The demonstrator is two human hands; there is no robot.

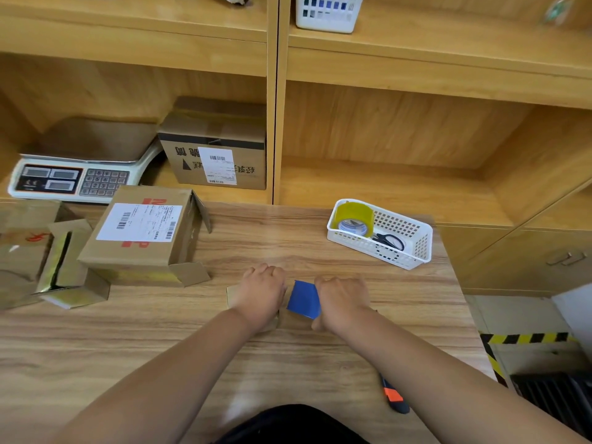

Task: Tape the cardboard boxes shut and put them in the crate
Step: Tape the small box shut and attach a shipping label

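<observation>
Desk (288, 238) centre, left hand (261, 291), right hand (341, 299) gripping box (232, 298) (blue-taped), open wood ahead

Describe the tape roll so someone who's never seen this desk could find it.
On the wooden table, look far right for the white perforated basket. The tape roll stands in its left end, yellowish and round, beside black scissors.

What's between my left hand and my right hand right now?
In the head view, a blue flat piece lies between the left hand and right hand, on a small cardboard box that both hands grip and mostly hide.
</observation>
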